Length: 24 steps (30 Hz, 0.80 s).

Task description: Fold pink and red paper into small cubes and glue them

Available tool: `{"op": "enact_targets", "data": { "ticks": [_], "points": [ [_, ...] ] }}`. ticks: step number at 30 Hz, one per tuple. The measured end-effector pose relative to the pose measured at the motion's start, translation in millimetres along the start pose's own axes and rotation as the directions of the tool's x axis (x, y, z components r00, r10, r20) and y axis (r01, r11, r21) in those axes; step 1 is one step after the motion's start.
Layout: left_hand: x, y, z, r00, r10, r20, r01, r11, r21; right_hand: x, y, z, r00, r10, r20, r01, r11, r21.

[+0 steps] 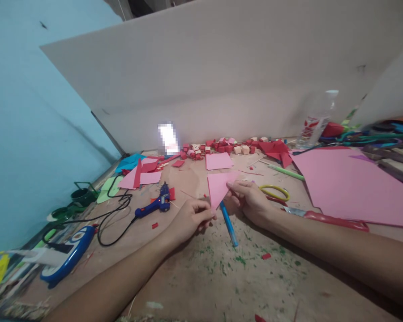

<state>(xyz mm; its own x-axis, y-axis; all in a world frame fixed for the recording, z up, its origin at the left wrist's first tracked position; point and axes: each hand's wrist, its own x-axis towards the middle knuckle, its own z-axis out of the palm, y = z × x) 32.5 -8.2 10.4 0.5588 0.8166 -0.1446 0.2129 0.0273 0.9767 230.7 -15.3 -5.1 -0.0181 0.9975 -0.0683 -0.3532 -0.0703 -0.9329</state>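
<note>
Both my hands hold one pink paper piece (219, 187) folded into a triangle, just above the worktable (201, 273). My left hand (190, 218) pinches its lower tip with fingers closed. At the paper's right edge, my right hand (250, 200) grips it, fingers curled. A blue pen (229, 225) lies on the table under and between the two hands, pointing towards me.
A blue glue gun (156, 203) with a black cord lies left. Scissors with yellow and red handles (280, 195), a large pink sheet (351, 184), a pink square (219, 161), small red and pink cubes (221, 146), a plastic bottle (317, 120) and a white board (221, 80) stand behind.
</note>
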Motion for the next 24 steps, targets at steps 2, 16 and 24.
{"op": "enact_targets", "data": {
  "ticks": [2,16,24],
  "points": [
    [0.1,0.1,-0.9,1.000,-0.006,0.018,0.006,1.000,0.006,0.7,-0.7,-0.9,0.999,-0.023,-0.024,0.023,1.000,0.004],
    [9.9,-12.0,-2.1,0.990,0.044,-0.135,-0.050,0.998,-0.049,-8.4,5.5,4.7,0.999,-0.023,0.046,0.031,0.985,-0.172],
    [6.0,-7.6,-0.7,0.993,0.040,-0.115,-0.050,0.996,-0.078,-8.8,6.6,3.3,0.995,-0.019,0.098,0.050,0.946,-0.319]
  ]
}}
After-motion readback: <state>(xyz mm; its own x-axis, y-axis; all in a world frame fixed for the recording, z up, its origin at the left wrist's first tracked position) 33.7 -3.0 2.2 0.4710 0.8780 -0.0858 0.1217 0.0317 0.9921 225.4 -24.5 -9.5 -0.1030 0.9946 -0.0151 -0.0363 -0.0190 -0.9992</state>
